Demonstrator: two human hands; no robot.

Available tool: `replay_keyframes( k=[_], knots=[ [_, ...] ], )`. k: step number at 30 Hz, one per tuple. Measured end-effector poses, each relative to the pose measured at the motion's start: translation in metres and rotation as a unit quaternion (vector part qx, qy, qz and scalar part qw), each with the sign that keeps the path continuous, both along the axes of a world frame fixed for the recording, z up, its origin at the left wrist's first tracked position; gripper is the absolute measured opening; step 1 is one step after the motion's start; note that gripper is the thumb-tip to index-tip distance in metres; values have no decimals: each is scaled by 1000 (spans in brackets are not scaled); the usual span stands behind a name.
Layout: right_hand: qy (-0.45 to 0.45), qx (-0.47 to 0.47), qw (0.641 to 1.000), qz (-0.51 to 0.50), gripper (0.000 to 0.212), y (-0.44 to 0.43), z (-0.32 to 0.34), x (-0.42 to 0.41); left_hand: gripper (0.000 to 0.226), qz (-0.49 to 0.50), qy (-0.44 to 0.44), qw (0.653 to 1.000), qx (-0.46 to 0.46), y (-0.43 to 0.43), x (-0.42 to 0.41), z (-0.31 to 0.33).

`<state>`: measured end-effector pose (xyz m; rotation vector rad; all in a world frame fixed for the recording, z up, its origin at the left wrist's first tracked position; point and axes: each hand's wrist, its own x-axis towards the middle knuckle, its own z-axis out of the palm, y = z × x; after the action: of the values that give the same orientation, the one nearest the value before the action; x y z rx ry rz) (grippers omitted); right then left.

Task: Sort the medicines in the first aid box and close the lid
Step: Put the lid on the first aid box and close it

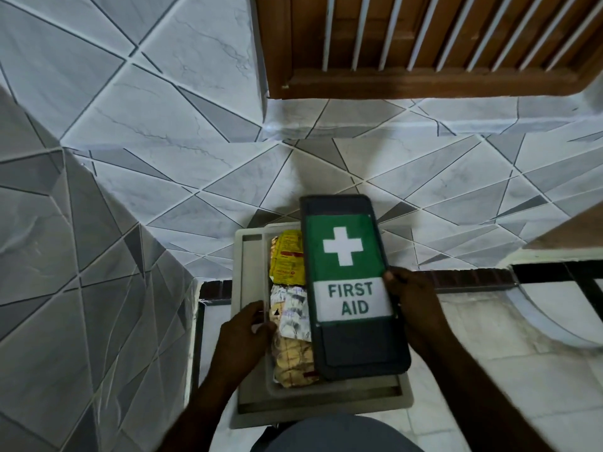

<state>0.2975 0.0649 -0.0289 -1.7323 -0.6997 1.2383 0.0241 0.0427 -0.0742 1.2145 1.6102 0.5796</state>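
Closing step underway: lid [352, 285] was gripped by right hand [412, 308] at its 3 o'clock edge, half covering box [321, 401]. Left hand [243, 334] was curled on box's 9 o'clock rim beside medicines [288, 288]. Next: lid to be shifted toward 9 o'clock, seated.

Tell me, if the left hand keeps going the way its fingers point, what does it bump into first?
Probably the white pill packets in the box. The left hand points right, fingertips already beside them. The lid lies further on. Depth is hard to judge.

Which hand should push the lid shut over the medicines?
Probably the right hand: it already grips the right edge of the First Aid lid, which covers only the right part of the box. The left hand rests on the box's left side by the medicine packets.
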Motion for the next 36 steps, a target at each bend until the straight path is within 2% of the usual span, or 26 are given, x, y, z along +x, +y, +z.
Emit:
replay_keyframes(
  k=[5,9,11,13,17,25,28,34,36],
  knots=[
    [-30,-32,998,34,15,-14,-33,-31,19,21,-32,999,-23,6,9,2],
    [-30,-27,998,42,18,-18,-40,-44,33,59,-48,996,-37,3,14,3],
    [-31,-20,999,37,19,-17,-40,-49,34,54,-48,997,-40,4,14,4],
    [-22,-14,999,28,20,-15,-40,-55,23,37,-52,997,-40,5,13,5],
    [-23,-7,1000,16,20,-9,-38,-63,18,19,-52,998,-22,5,11,8],
    [-134,20,985,102,32,-5,-29,-63,27,-8,-14,1000,-25,6,8,6],
    [-142,24,983,117,28,-7,-31,-62,28,-22,-2,999,-40,3,8,5],
    [-107,1,985,138,37,-9,-34,-53,28,37,-83,988,-127,0,-1,-5],
    [-95,-8,986,137,32,-8,-34,-51,28,62,-95,983,-145,0,-2,-5]
  ],
)
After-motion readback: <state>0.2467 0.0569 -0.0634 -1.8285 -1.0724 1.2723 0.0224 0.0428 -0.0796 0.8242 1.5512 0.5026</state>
